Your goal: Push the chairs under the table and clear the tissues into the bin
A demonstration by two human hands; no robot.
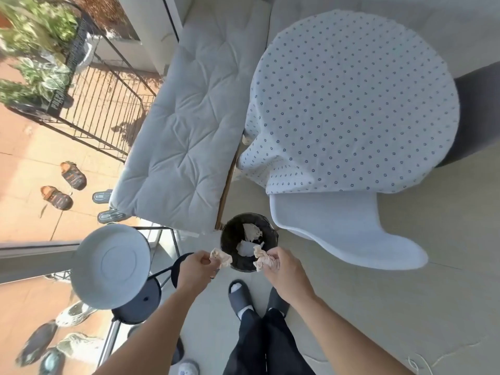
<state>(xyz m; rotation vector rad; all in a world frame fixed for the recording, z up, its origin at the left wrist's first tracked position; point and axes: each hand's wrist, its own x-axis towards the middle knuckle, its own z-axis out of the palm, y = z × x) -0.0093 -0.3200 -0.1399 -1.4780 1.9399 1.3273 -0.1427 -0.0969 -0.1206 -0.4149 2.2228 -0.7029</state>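
Bin [230, 240] sits hemmed between bench cushion [186, 125], white chair [351, 236], perhaps touching.

The tablecloth [354, 104] is white with small blue flowers; the chair [351, 228] is white, the bin [230, 234] black (its tissues [250, 231] pale), the cushion [189, 125] light grey.

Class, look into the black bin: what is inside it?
The bin holds crumpled white tissues on a dark liner. Its near part is hidden by tissues held in the hands.
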